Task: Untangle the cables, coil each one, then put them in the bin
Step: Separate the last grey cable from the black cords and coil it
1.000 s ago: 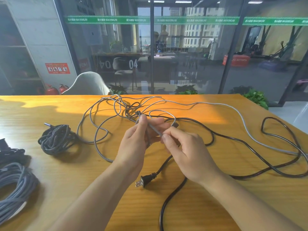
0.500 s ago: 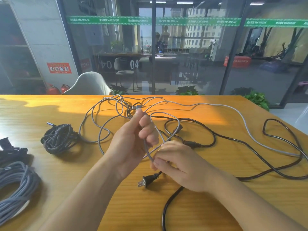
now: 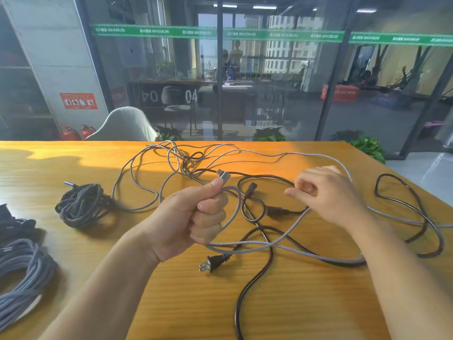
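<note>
1. Presently, the grey cable (image 3: 247, 150) is gripped in the left hand (image 3: 193, 214) near its plug, fingers curled round one loop.
2. A further stretch is pinched by the right hand (image 3: 326, 195).
3. The black power cord (image 3: 269, 261) is crossed under it mid-table (image 3: 306, 303); a knot could be tightened if pulled.
4. Coiled cables (image 3: 81, 204) are left by the table's left edge; no bin is seen.

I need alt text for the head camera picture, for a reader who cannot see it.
A person's left hand grips the plug end of a grey braided cable while the right hand holds the same cable further along, above a wooden table. A black power cable lies tangled beneath; coiled cables sit left.
</note>
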{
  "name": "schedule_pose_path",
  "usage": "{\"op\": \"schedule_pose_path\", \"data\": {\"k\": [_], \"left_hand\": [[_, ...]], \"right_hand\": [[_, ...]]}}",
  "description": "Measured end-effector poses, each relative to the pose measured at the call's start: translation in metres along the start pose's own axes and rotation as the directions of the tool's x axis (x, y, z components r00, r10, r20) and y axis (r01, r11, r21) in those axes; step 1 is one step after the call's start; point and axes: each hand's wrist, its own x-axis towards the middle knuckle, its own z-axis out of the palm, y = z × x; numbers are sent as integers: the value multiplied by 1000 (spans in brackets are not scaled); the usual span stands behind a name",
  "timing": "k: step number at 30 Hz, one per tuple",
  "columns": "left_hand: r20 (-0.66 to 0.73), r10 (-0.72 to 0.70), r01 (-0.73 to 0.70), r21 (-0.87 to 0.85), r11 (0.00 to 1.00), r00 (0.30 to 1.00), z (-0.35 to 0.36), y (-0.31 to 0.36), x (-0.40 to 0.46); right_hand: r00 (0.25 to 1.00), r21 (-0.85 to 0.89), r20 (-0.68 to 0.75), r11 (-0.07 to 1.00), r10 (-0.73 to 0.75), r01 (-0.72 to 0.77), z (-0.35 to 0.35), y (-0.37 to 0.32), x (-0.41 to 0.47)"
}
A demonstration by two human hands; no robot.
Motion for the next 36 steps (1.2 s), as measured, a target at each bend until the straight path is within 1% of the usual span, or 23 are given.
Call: {"op": "schedule_pose_path", "data": {"k": [1, 2, 3, 5, 6, 8, 9, 11, 12, 15, 16, 19, 20, 21, 24, 26, 28, 29, 30, 31, 33, 34, 36], "left_hand": [[-34, 7, -7, 3, 1000, 999, 2, -1, 1], [-65, 19, -19, 1, 1000, 998, 4, -2, 2], [-97, 32, -33, -3, 999, 995, 5, -2, 3], [-164, 55, -58, -15, 998, 985, 8, -2, 3], [-193, 65, -70, -18, 997, 979, 9, -1, 3], [-223, 83, -92, -30, 995, 971, 10, 1, 3], [-226, 90, -101, -38, 994, 970, 9, 2, 2], [-213, 98, -112, -58, 992, 972, 5, 4, 1], [-196, 100, -115, -65, 991, 975, 3, 5, 0], [-143, 94, -102, -54, 993, 985, 0, 5, 0], [-132, 90, -96, -43, 994, 987, -1, 4, 0], [-103, 102, -102, -1, 995, 989, -2, 3, 0], [-96, 101, -101, 8, 995, 990, -1, 3, -1], [-89, 97, -96, 15, 995, 991, -1, 3, -1], [-62, 71, -69, 39, 997, 996, 1, 0, 1], [-29, 46, -45, 57, 997, 998, 5, -3, 5], [6, 7, -8, 91, 996, 1000, 9, -10, 8], [25, -12, 9, 115, 993, 1000, 12, -14, 11], [33, -25, 20, 138, 990, 999, 15, -18, 14], [19, -34, 31, 160, 987, 999, 18, -22, 17], [-66, -33, 46, 210, 977, 997, 23, -28, 22], [-115, -19, 46, 239, 970, 993, 24, -30, 24], [-197, 26, 35, 299, 954, 980, 23, -33, 27]], "right_hand": [[998, 54, 43, 998, 41, -43, -2, -5, -3], [990, 137, 128, 987, 61, -79, -1, -14, -6], [973, 256, 229, 962, 38, -98, 2, -24, -10], [909, 463, 409, 877, -81, -130, 11, -47, -15], [864, 506, 483, 851, -146, -139, 14, -56, -16], [778, 489, 590, 862, -213, -135, 16, -63, -17], [754, 457, 620, 882, -219, -119, 17, -62, -18], [739, 411, 640, 906, -210, -98, 19, -53, -18], [752, 403, 630, 910, -196, -100, 20, -49, -18], [824, 347, 555, 932, -115, -103, 16, -36, -15], [823, 339, 559, 933, -99, -118, 11, -33, -13], [752, 394, 649, 897, -116, -202, -5, -15, -14], [736, 392, 667, 894, -115, -215, -11, -10, -15], [736, 373, 670, 901, -95, -223, -16, -6, -16], [776, 267, 629, 925, 44, -269, -17, 0, -15], [829, 117, 533, 955, 170, -271, -9, -3, -12], [894, -70, 372, 968, 249, -240, -3, -17, -8], [932, -132, 261, 966, 252, -224, 0, -25, -7], [961, -145, 143, 965, 238, -217, 2, -33, -7], [975, -105, 30, 971, 218, -214, 4, -40, -7], [972, 87, -133, 979, 193, -182, 7, -48, -8], [968, 207, -162, 966, 192, -157, 8, -52, -9], [969, 428, -145, 896, 198, -119, 7, -60, -11]]}}
